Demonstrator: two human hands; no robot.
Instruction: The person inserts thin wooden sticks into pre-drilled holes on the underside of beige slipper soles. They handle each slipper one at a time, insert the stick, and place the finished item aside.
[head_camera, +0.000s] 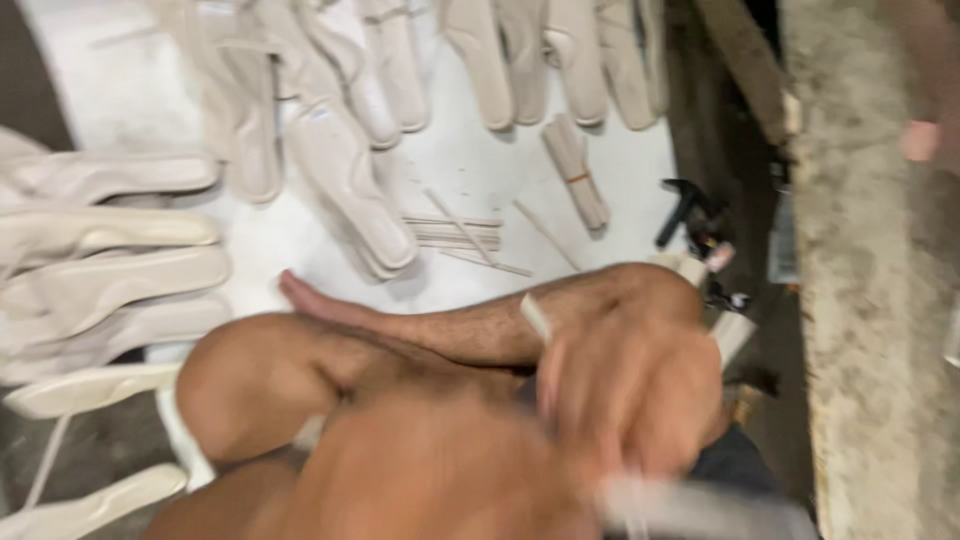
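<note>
A: What is nearest the camera?
B: A blurred hand (625, 395) low in the middle, over the person's crossed bare legs (300, 390). Which hand it is I cannot tell, and the smear hides how far it is open.

A: Is it holding anything?
B: A pale flat strip (536, 318) sticks up just above it, and a whitish blurred piece (690, 505) lies below it at the bottom edge. Whether the fingers grip either one cannot be told.

A: And beyond the legs?
B: One bare foot (300, 295) rests on a white sheet (470, 165) spread on the floor. Just past it lie a few thin pale sticks (455, 235), and further on a tied bundle of sticks (577, 170).

A: What about the long cream shapes?
B: Padded cream pieces (110, 265) lie stacked at the left, more (345, 175) run across the sheet's middle, and a row (550, 55) lines the far edge.

A: To the right?
B: A dark-headed hammer (683, 207) lies off the sheet, beside a rough concrete ledge (860, 300).
</note>
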